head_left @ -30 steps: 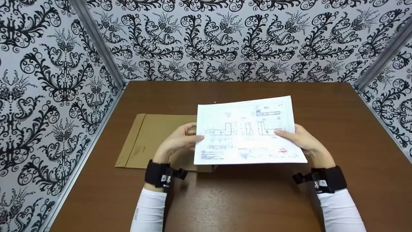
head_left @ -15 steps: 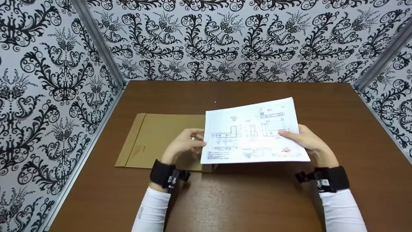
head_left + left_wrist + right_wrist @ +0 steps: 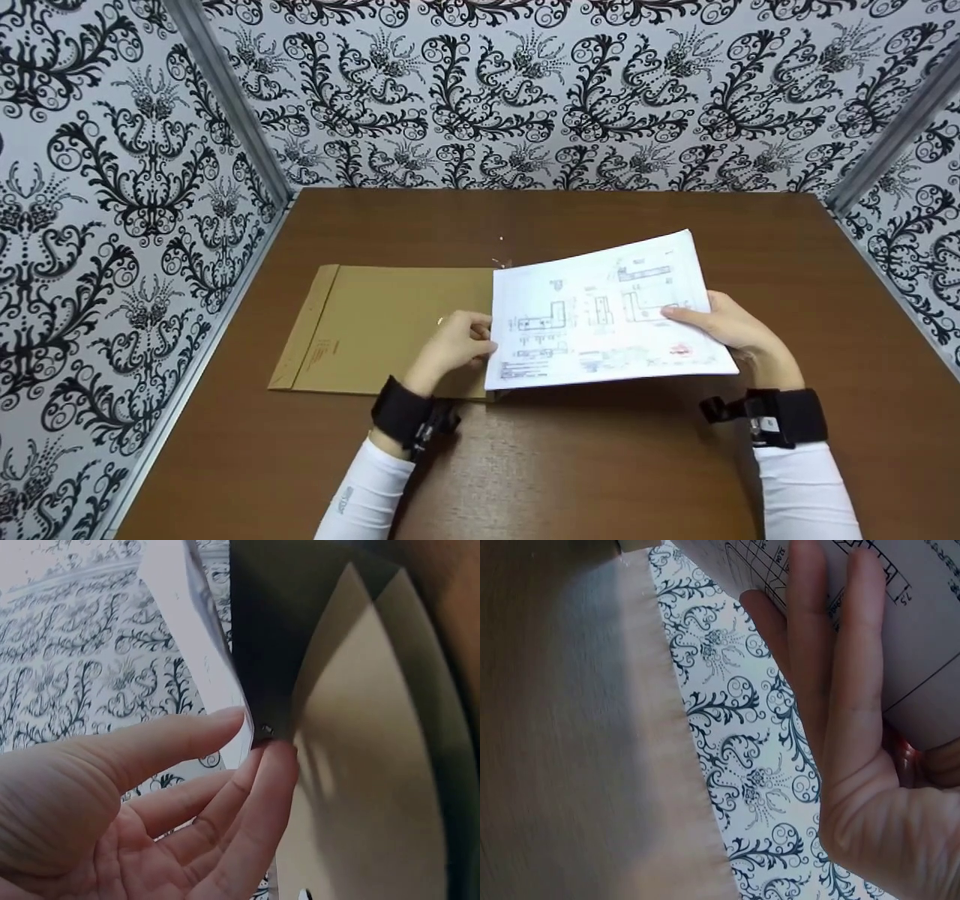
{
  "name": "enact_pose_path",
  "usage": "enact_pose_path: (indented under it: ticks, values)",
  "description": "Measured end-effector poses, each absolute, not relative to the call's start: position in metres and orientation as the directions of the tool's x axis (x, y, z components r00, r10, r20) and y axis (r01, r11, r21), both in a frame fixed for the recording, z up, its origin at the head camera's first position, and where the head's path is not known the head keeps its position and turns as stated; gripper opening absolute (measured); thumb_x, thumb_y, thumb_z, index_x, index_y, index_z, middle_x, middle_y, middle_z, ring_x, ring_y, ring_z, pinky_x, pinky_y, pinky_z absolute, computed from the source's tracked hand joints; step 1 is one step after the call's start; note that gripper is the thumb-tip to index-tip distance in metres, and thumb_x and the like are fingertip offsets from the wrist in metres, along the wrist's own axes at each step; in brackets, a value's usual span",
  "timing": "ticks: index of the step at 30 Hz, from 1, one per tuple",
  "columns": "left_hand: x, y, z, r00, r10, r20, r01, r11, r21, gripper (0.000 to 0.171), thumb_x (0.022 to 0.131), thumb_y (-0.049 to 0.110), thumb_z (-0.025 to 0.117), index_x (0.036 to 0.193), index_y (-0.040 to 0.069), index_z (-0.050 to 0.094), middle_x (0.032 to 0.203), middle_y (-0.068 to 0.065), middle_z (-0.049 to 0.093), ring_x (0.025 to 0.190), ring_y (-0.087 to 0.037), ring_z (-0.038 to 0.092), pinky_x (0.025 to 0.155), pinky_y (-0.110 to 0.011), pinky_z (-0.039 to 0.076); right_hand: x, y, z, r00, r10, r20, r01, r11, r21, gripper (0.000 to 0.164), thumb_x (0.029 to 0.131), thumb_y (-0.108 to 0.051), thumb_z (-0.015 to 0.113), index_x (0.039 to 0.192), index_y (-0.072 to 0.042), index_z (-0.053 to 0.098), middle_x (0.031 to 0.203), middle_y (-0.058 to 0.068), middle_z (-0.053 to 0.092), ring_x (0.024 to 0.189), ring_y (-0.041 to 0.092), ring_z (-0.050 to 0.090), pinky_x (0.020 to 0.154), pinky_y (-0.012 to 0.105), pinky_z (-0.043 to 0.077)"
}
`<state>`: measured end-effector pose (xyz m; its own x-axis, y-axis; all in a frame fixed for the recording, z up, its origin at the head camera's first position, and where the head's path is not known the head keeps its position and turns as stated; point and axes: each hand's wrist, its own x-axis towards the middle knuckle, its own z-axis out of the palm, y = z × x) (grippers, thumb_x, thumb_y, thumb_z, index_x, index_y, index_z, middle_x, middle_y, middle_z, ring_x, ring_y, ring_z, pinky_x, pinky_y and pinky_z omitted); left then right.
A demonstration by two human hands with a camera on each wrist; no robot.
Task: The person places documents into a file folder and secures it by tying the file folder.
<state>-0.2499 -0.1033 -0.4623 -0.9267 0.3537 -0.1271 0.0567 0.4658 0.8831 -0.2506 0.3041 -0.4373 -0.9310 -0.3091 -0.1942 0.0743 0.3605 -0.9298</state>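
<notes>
Fingers [image 3: 857,652] lie beneath the printed paper [image 3: 581,337], thumbs [image 3: 686,316] on top

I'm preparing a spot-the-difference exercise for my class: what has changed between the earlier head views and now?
The printed sheets have shifted to the right, their left end lower in the picture, uncovering more of the brown folder. The left hand and, less so, the right hand moved rightward with them. Nothing was let go. The folder stayed put.
</notes>
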Motion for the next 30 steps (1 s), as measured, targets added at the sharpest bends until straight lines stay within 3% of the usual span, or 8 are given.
enact_pose_path:
  ticks: [5, 9, 11, 17, 22, 30]
  values:
    - [-0.246, -0.098, -0.463, -0.931, 0.362, -0.056, 0.149, 0.513, 0.845, 0.027, 0.089, -0.005, 0.067, 0.115, -0.007, 0.071, 0.094, -0.020, 0.072, 0.064, -0.011, 0.057, 0.055, -0.017, 0.046, -0.251, 0.309, -0.436, -0.932, -0.299, -0.204, 0.072, 0.400, -0.914, 0.046, 0.104, -0.022, 0.060, 0.134, 0.011, 0.051, 0.084, -0.007, 0.076, 0.068, 0.011, 0.076, 0.060, 0.025, 0.061]
    - [-0.245, -0.094, -0.463, -0.931, 0.366, -0.001, 0.224, 0.572, 0.789, 0.015, 0.088, -0.001, 0.069, 0.102, -0.006, 0.072, 0.094, -0.019, 0.075, 0.076, -0.015, 0.063, 0.064, -0.019, 0.048, -0.251, 0.312, -0.436, -0.933, -0.293, -0.209, 0.078, 0.403, -0.912, 0.045, 0.103, -0.022, 0.060, 0.133, 0.010, 0.052, 0.084, -0.007, 0.076, 0.067, 0.010, 0.075, 0.059, 0.025, 0.061]
    - [-0.243, -0.092, -0.464, -0.933, 0.360, 0.017, 0.244, 0.596, 0.765, 0.016, 0.087, 0.000, 0.070, 0.103, -0.004, 0.073, 0.094, -0.018, 0.075, 0.082, -0.019, 0.066, 0.070, -0.023, 0.050, -0.250, 0.313, -0.436, -0.934, -0.291, -0.210, 0.081, 0.399, -0.913, 0.043, 0.103, -0.022, 0.061, 0.132, 0.009, 0.052, 0.083, -0.007, 0.076, 0.067, 0.010, 0.075, 0.059, 0.024, 0.061]
    - [-0.240, -0.086, -0.465, -0.950, 0.311, 0.030, 0.247, 0.688, 0.682, 0.042, 0.086, 0.005, 0.076, 0.127, -0.003, 0.069, 0.109, -0.021, 0.075, 0.104, -0.034, 0.070, 0.090, -0.043, 0.057, -0.250, 0.317, -0.438, -0.930, -0.295, -0.217, 0.084, 0.405, -0.910, 0.041, 0.103, -0.022, 0.060, 0.132, 0.007, 0.053, 0.085, -0.008, 0.076, 0.068, 0.010, 0.076, 0.060, 0.025, 0.061]
    - [-0.237, -0.083, -0.464, -0.961, 0.277, 0.010, 0.228, 0.770, 0.596, 0.059, 0.084, 0.015, 0.081, 0.136, -0.004, 0.062, 0.140, -0.027, 0.062, 0.137, -0.044, 0.055, 0.115, -0.054, 0.045, -0.250, 0.318, -0.440, -0.930, -0.299, -0.216, 0.081, 0.405, -0.911, 0.047, 0.104, -0.021, 0.060, 0.136, 0.012, 0.049, 0.086, -0.007, 0.076, 0.068, 0.010, 0.076, 0.060, 0.025, 0.061]
    - [-0.233, -0.081, -0.466, -0.972, 0.236, 0.005, 0.212, 0.861, 0.463, 0.072, 0.080, 0.029, 0.087, 0.140, -0.002, 0.059, 0.147, -0.024, 0.056, 0.135, -0.043, 0.056, 0.104, -0.059, 0.052, -0.250, 0.318, -0.440, -0.922, -0.309, -0.234, 0.089, 0.420, -0.903, 0.050, 0.104, -0.021, 0.060, 0.138, 0.014, 0.048, 0.087, -0.008, 0.076, 0.069, 0.010, 0.076, 0.061, 0.025, 0.061]
